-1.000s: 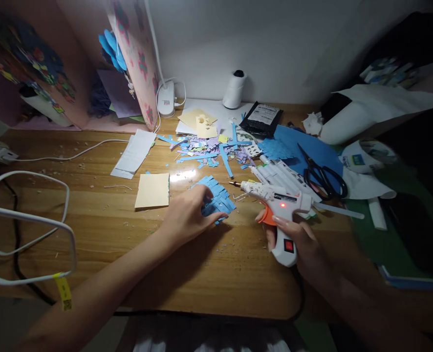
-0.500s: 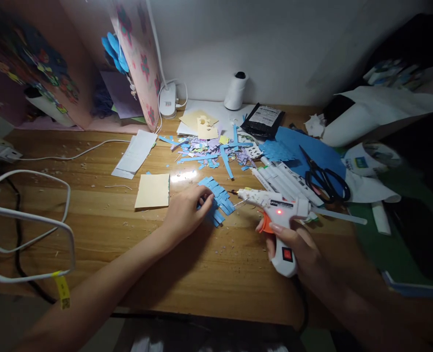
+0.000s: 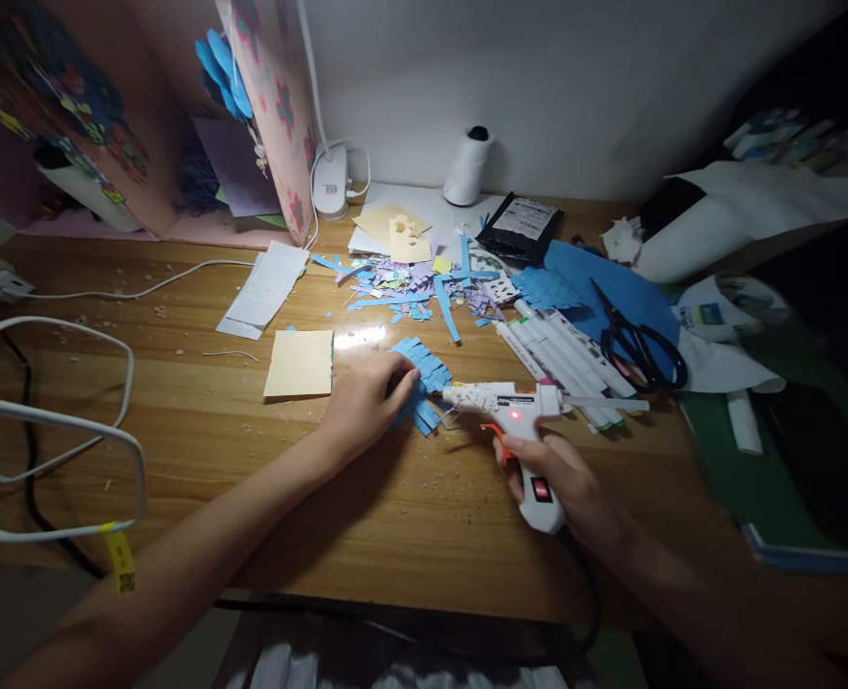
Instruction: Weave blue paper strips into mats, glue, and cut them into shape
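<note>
My left hand (image 3: 370,397) is closed on the left edge of a blue paper piece (image 3: 430,368) cut into strips like a fringe. My right hand (image 3: 557,464) grips a white hot glue gun (image 3: 514,407) by its handle, fingers at the orange trigger. A red light glows on the gun's body, and a translucent glue stick (image 3: 607,404) sticks out of its back. The gun's nozzle is at the right part of the blue paper; whether it touches cannot be made out. Thin glue strands hang near the tip. A cream square of paper (image 3: 299,364) lies left of my left hand.
Blue and purple paper scraps (image 3: 413,287) are heaped behind the hands. White markers (image 3: 557,349) and black scissors (image 3: 636,344) lie to the right on blue paper. A white thread cone (image 3: 468,167) stands by the wall. White bent tubing (image 3: 137,459) is at the left.
My right hand has brought the glue gun leftward, so its nozzle now meets the blue paper's outline instead of standing off to the right. My left hand keeps its hold on the paper.
</note>
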The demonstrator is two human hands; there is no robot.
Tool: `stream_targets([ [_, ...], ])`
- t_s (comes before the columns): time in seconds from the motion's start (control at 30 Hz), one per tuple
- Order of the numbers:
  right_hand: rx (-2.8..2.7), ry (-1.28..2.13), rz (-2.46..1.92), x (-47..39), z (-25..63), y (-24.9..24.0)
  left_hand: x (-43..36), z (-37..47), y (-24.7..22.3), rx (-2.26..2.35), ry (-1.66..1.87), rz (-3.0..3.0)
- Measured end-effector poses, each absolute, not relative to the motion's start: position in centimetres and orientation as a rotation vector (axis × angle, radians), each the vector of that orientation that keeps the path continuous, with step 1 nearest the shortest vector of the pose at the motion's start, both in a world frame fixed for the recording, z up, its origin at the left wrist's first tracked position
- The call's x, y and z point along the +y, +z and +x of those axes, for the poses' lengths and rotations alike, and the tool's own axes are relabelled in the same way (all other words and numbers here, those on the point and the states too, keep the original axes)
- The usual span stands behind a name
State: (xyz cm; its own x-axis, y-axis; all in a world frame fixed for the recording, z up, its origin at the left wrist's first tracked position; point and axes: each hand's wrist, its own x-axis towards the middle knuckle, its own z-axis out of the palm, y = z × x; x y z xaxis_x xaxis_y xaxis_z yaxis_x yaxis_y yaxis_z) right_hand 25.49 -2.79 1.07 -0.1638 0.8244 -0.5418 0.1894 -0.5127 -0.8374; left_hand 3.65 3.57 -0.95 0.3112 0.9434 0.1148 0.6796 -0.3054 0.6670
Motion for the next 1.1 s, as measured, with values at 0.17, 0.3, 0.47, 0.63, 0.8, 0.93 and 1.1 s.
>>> stream_targets([
  [0.17,-1.164,1.693,-1.644,-2.7,25.5,0.8,3.5,3.4,-1.0,1.395,0.687,2.085],
  [0.3,-1.14,1.742,-1.622,-2.6,25.4,0.9,3.2,3.3,-1.0,1.365,0.691,2.072],
  [0.47,-1.121,1.767,-1.685,-2.3,25.6,1.5,2.9,3.5,-0.8,1.374,0.68,2.078],
  [0.63,-0.917,1.591,-1.652,-2.0,25.9,2.6,2.8,3.7,-1.0,1.333,0.649,2.127],
  [0.8,-0.897,1.357,-1.596,-1.5,25.8,2.8,2.6,3.8,-0.6,1.321,0.618,2.131],
  [0.93,-0.861,1.369,-1.54,-1.5,25.7,2.7,2.4,3.8,-0.3,1.339,0.577,2.135],
  [1.1,-0.87,1.386,-1.519,-1.4,25.5,3.3,2.3,4.2,-0.3,1.412,0.536,2.204],
])
